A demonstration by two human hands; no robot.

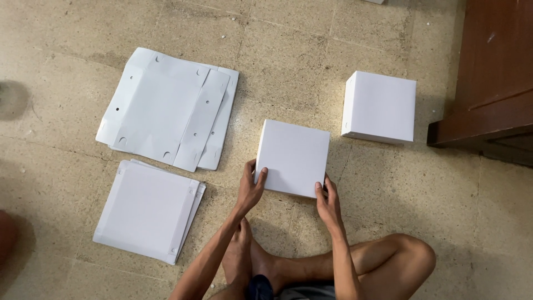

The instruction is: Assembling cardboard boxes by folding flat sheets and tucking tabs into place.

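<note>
Box sits on the floor before my crossed legs; my left hand and right hand clamp its near corners, fingers wrapped, steadying it square.

Both arms are stretched forward. The left hand and right hand are held apart, fingers bent, thumbs pointed up.
</note>
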